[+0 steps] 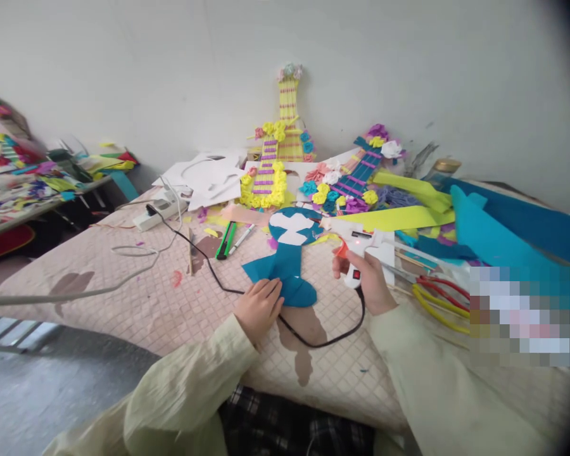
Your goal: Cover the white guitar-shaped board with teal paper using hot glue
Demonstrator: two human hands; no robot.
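A white hot glue gun (353, 275) with an orange trigger is held in my right hand (376, 285), fingers wrapped round its handle. Its nozzle points left, close to the round upper end of a teal felt cutout (292, 259). White pieces (292, 237) lie on that round end. Flat on the lower part of the cutout rests my left hand (260, 309), its fingers stretched out and pressing the felt, beside a folded-over teal flap (259, 268). Whatever lies under the left palm is hidden.
A green utility knife (226, 240) and a white pen (242, 237) lie left of the cutout. The black cord (313, 346) loops to a power strip (159, 212). Scissors (439, 297) lie right. Flower-trimmed guitar shapes (266, 171) stand behind; yellow strips (399, 218) and teal felt (484, 228) lie right.
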